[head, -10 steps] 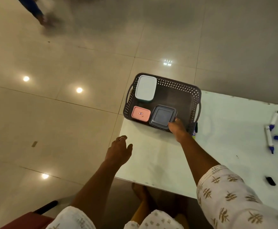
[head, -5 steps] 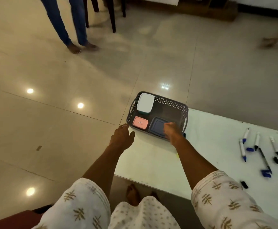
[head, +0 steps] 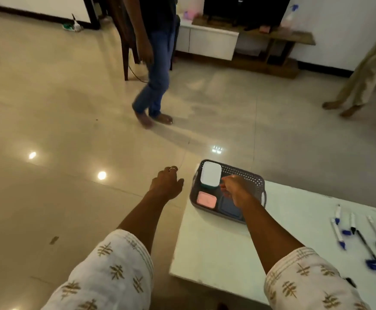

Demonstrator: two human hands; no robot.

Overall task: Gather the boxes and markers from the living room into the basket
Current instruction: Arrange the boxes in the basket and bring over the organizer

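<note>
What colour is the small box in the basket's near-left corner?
Pink: the small box in the basket, seen in the head view.

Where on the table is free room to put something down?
Free: the wide table stretch between the basket and the markers, and the near edge. Crowded: the basket's left half, with boxes, and the right side around the markers.

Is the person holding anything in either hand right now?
The left hand hangs empty over the floor. The right hand is loosely closed above the grey perforated plastic basket; whether it grips anything cannot be told.
</note>
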